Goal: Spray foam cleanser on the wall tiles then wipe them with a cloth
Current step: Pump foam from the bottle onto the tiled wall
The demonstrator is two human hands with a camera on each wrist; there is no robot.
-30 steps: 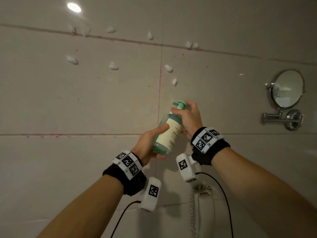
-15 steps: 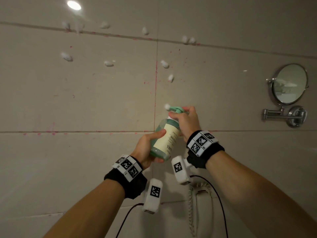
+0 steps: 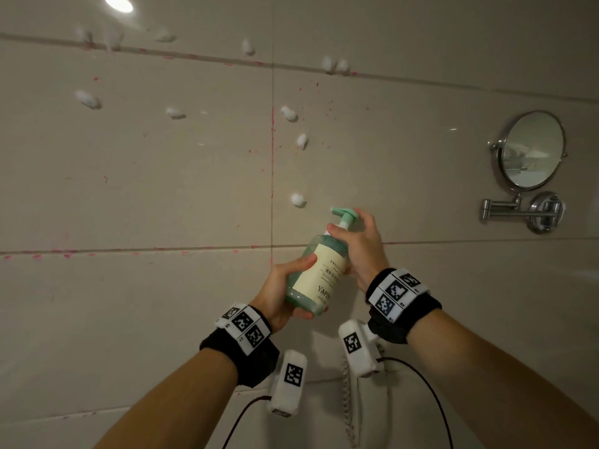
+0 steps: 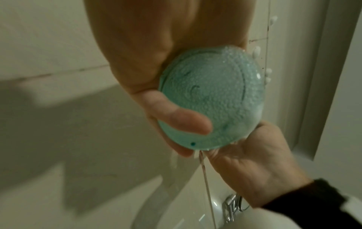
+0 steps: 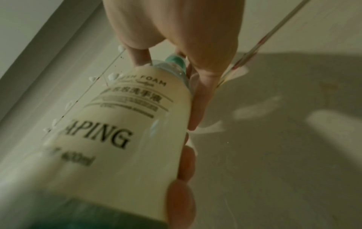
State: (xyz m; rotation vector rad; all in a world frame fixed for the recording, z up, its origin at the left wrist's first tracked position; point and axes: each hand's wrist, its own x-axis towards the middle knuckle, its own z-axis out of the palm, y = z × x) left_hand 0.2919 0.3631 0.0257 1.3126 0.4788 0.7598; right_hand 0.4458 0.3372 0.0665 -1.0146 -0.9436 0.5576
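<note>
Tiles [image 3: 162,189]: foam dabs [image 3: 297,200] dot the stained joints | bottle [image 3: 319,273] tilted, nozzle aimed at wall | left hand [image 3: 282,291] wraps its base to steady | right hand [image 3: 359,244] curls round the pump [image 3: 345,217] to press.

Bottle label [image 5: 125,124] blurred, partly cropped

right hand [image 5: 176,38] holds the foam cleanser bottle [image 5: 117,131] at its green pump neck; foam dabs [image 5: 113,76] dot the wall tiles [image 5: 274,155]
</note>
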